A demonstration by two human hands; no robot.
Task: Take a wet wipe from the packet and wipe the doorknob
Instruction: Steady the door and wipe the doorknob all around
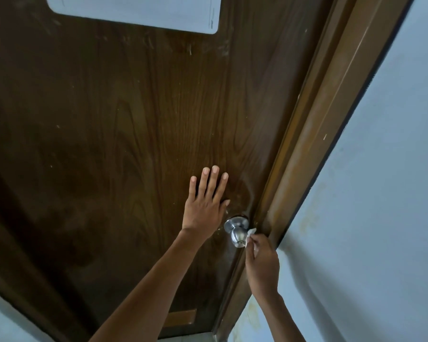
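Left hand [204,203] lies flat, fingers straight, on the door [134,119], prob. to steady it, while right hand [262,264] pinches a bunched wet wipe [249,233] onto the doorknob [236,230], which sits btwn both hands; packet not in view.

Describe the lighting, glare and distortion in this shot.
Head view: dim, bluish light; the wide-angle lens slants the door and frame; the knob shows soft highlights, no harsh glare; a soft shadow lies on the wall beside the right hand, which pinches the wipe.
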